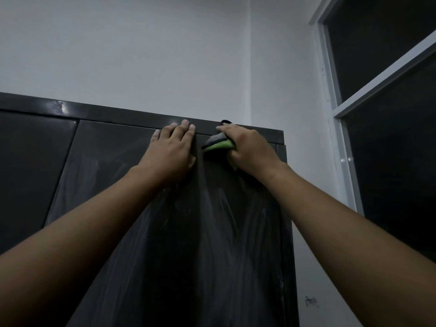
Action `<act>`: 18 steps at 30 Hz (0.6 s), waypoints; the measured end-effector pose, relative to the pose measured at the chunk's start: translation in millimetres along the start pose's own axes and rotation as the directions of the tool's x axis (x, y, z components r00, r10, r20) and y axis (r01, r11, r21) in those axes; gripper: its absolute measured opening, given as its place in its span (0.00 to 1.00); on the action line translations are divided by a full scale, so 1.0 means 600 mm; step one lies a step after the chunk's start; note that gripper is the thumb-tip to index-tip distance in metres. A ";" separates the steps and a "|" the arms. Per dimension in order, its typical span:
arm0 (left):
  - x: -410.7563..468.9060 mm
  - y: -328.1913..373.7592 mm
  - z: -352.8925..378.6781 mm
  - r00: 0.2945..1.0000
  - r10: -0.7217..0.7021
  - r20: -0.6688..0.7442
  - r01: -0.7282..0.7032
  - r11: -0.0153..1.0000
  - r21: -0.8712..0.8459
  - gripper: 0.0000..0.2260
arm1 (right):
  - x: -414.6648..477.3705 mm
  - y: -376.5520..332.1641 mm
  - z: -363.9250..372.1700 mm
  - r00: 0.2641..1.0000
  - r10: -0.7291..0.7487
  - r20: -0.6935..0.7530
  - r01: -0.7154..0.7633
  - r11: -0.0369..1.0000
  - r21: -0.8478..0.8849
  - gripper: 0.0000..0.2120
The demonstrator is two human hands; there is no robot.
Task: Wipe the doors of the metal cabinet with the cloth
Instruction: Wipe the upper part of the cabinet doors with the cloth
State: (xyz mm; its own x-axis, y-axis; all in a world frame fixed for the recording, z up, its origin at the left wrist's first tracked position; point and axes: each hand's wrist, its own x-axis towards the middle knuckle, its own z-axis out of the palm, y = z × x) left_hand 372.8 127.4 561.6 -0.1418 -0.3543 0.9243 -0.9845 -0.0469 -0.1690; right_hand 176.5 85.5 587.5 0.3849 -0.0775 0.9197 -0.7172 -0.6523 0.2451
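Observation:
A tall dark grey metal cabinet (106, 161) fills the lower half of the head view, seen from below. Pale wipe streaks cover its right door (236, 220) and the middle door. My left hand (172, 152) lies flat against the top of the middle door, fingers straight and reaching the cabinet's top rail (94, 112). My right hand (247, 147) grips a bunched grey and green cloth (218, 143) and presses it to the top left corner of the right door, just under the rail. Part of the cloth is hidden in my palm.
A white wall (141, 55) rises behind the cabinet. To the right stands a white-framed window (337, 109) with dark panes, a narrow strip of wall between it and the cabinet's side. Another dark door (30, 173) lies at the far left.

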 end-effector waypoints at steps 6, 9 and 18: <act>-0.001 0.007 -0.002 0.999 -0.008 0.031 0.009 1.000 -0.004 0.28 | -0.052 0.074 -0.016 0.921 0.316 -0.227 -0.325 0.946 0.000 0.20; -0.004 0.014 0.002 1.000 0.017 0.002 -0.017 0.999 -0.033 0.31 | -0.096 0.078 -0.007 0.959 0.236 -0.156 -0.234 0.972 0.031 0.27; 0.013 0.095 0.012 0.982 0.186 -0.035 -0.189 0.966 -0.176 0.30 | -0.265 0.105 0.023 0.992 -0.119 0.045 0.121 0.991 -0.050 0.32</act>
State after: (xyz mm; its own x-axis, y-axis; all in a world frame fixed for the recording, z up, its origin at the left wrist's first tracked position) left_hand 316.5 115.4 556.6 -0.3257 -0.3237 0.8883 -0.9425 0.1857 -0.2779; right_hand 78.1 46.4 452.3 0.4928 -0.0331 0.8695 -0.6935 -0.6185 0.3695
